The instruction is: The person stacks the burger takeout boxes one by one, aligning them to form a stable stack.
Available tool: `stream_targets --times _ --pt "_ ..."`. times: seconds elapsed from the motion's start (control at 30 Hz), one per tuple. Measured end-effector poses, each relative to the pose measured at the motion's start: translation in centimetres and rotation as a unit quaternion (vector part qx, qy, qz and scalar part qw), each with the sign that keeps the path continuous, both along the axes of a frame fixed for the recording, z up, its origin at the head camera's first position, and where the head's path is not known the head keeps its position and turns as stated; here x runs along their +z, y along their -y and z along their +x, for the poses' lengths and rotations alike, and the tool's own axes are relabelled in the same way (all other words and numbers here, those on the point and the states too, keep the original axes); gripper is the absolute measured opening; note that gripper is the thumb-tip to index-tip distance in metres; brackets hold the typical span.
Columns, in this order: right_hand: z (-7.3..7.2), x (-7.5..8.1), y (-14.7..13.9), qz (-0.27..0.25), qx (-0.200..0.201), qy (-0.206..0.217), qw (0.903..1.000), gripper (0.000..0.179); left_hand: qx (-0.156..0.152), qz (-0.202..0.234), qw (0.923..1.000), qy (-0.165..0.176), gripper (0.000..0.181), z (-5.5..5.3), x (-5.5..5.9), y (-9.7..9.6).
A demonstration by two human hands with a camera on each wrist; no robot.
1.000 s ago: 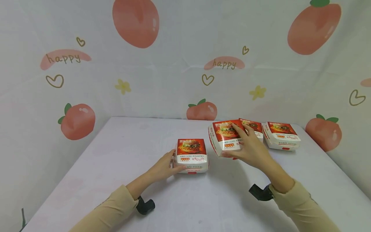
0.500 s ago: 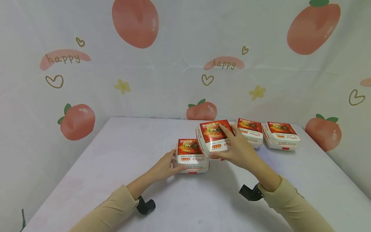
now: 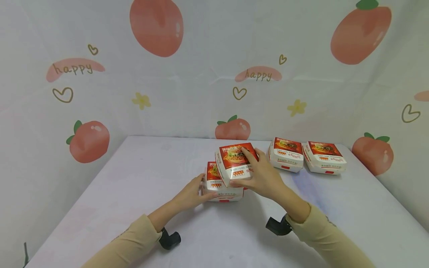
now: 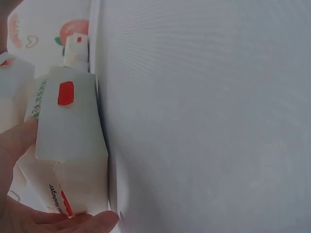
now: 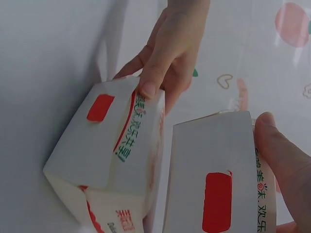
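Observation:
A white burger box point(image 3: 223, 194) with a red burger picture on its lid sits on the white table. My left hand point(image 3: 190, 194) grips it at the left side, the thumb on its front face and the fingers around the side, as the left wrist view shows. A second burger box point(image 3: 232, 160) of the same kind is in my right hand point(image 3: 264, 176), pinched between thumb and fingers. It is raised and slightly turned, overlapping the lid of the first box in the head view. In the right wrist view, a gap shows between the held box point(image 5: 209, 150) and the lower one.
Two more burger boxes stand side by side at the back right, one nearer point(image 3: 286, 154) and one farther right point(image 3: 325, 157). A white cloth with peach prints point(image 3: 232, 128) hangs behind the table point(image 3: 144, 160). Black wrist mounts hang below both sleeves.
My right hand has carried its burger box leftward and slightly down, from beside the back boxes to over the first one. My left hand stays on its box.

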State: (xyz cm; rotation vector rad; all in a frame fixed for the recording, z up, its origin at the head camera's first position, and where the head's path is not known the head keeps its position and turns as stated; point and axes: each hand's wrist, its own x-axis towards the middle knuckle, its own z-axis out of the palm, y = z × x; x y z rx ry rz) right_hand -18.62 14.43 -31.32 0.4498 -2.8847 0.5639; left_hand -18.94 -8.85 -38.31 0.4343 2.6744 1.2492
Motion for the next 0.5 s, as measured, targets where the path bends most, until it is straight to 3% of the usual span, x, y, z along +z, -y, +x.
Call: stream_targets --times 0.27,0.5 --pt "-0.3 -0.2 1.0 0.002 -0.002 0.014 0.9999 0.102 -0.025 0.022 0.9994 -0.007 0.072 -0.2 -0.3 0.0" --pt "-0.3 -0.2 1.6 -0.012 -0.009 0.029 0.9995 0.102 -0.028 0.021 0.9994 -0.005 0.074 0.0 -0.3 -0.2"
